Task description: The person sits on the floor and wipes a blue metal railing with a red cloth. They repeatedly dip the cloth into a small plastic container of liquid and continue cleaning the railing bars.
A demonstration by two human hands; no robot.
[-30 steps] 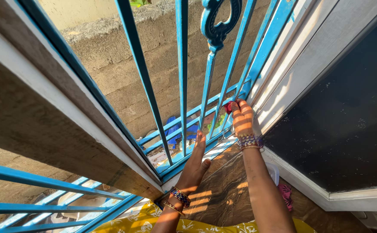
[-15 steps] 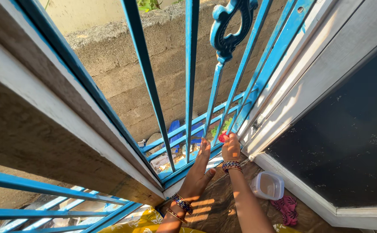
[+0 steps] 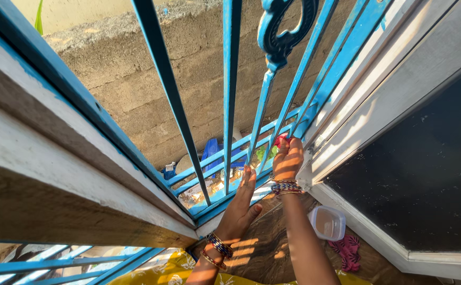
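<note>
Hands at a blue window grille (image 3: 230,95)
The right hand (image 3: 287,161) grips a red cloth (image 3: 280,139) against the bars; the left hand (image 3: 239,208) rests flat, fingers spread, holding nothing.

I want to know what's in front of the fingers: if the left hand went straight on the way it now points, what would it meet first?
Probably the blue window grille: the left hand points its fingertips at the grille's lower rails, with no gap I can make out; depth is unclear.

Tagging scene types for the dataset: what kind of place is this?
Likely a home window or balcony opening, seen from indoors. A blue metal grille looks onto a rough block wall, a white frame with dark glass stands beside it, and the right hand presses a red cloth to the bars.
</note>
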